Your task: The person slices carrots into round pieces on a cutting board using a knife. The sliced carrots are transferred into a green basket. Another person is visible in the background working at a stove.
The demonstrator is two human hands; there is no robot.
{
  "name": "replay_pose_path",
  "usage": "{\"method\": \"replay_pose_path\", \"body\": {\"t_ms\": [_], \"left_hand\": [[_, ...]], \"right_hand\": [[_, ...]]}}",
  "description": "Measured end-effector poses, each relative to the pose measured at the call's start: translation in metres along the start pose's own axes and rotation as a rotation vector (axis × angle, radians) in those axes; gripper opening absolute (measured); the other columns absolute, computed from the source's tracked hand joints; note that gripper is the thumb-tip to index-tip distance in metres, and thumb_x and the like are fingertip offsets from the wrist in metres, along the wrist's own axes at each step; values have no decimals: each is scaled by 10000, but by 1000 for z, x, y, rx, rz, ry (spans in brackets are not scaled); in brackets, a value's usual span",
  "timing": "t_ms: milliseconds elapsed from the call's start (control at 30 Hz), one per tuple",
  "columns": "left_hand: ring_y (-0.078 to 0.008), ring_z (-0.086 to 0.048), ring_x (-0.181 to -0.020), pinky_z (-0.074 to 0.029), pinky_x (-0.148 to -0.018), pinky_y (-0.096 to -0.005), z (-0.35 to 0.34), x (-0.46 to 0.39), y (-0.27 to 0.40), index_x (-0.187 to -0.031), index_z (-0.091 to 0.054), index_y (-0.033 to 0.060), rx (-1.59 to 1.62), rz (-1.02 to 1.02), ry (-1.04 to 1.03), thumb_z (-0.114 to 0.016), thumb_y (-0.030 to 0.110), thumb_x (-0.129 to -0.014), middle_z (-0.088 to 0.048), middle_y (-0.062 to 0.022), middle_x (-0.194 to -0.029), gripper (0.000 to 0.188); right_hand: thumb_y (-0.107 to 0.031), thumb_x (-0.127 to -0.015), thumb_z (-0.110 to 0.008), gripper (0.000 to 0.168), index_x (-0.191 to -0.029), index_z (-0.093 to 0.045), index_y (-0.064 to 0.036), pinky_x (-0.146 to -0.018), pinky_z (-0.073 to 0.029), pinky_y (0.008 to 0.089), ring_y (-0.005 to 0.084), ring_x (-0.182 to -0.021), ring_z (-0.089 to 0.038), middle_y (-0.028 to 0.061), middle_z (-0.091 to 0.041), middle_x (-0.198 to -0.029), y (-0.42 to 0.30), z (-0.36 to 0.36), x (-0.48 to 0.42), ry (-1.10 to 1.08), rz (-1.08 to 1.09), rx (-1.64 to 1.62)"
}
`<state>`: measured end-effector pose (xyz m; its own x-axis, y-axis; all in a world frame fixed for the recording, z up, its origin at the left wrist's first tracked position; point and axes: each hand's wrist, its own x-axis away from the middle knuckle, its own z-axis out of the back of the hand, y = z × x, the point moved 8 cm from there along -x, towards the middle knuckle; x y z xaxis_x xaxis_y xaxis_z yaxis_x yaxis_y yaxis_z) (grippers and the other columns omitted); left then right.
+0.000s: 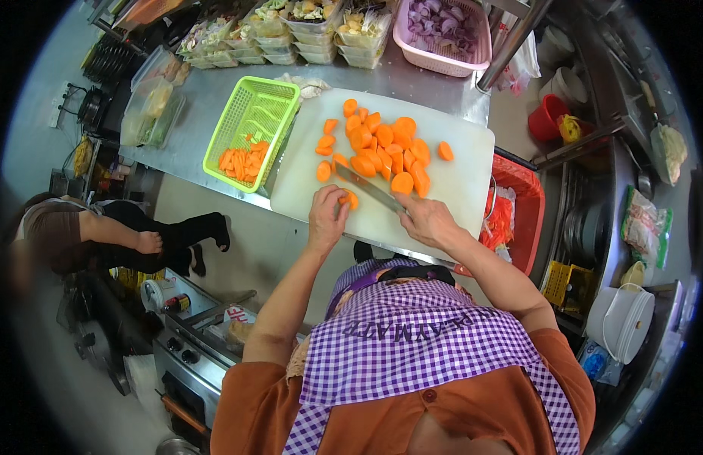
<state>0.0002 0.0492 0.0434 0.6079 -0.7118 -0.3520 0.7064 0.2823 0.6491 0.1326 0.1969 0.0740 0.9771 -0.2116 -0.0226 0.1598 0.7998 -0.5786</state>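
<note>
On a white cutting board (465,170) lie several chunks of peeled carrot (385,136), most of them in a heap beyond my hands. My left hand (327,219) has its fingertips on a piece of carrot (350,199) near the board's front edge. My right hand (434,220) grips a kitchen knife by its handle, which the fingers hide. The knife blade (371,190) points away to the left, its tip near the carrot chunks. Left of the board stands a green plastic basket (252,108) with thin carrot slices (243,162) in its near end.
Stacked clear tubs of cut vegetables (317,42) and a pink basket of sliced purple onion (442,57) line the steel table's (192,108) far side. A red bin (533,199) stands right of the board. Another person (112,227) is at the far left, near a stove (192,364).
</note>
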Motion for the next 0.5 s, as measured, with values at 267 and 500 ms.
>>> {"method": "replay_pose_path", "body": {"t_ms": [267,500], "left_hand": [[-340,-514,-1000,-451,-870,-401,-8,5,16,-1038,-581,17,31,-58,60,-660,-10,-739,-529,-137,-1082,310],[-346,-503,-1007,-447,-873,-410,-20,-5,19,-1021,-578,18,63,-168,2,-655,-19,-732,-530,-141,-1092,302]], "right_hand": [[-85,-823,-508,190,-979,-457,12,-560,-479,486,392,-610,-610,213,-602,-722,-2,-1,9,-140,29,202],[-77,-814,-505,180,-967,-447,-1,-565,-479,483,383,-622,-616,202,-597,-695,-27,10,8,-170,88,260]]}}
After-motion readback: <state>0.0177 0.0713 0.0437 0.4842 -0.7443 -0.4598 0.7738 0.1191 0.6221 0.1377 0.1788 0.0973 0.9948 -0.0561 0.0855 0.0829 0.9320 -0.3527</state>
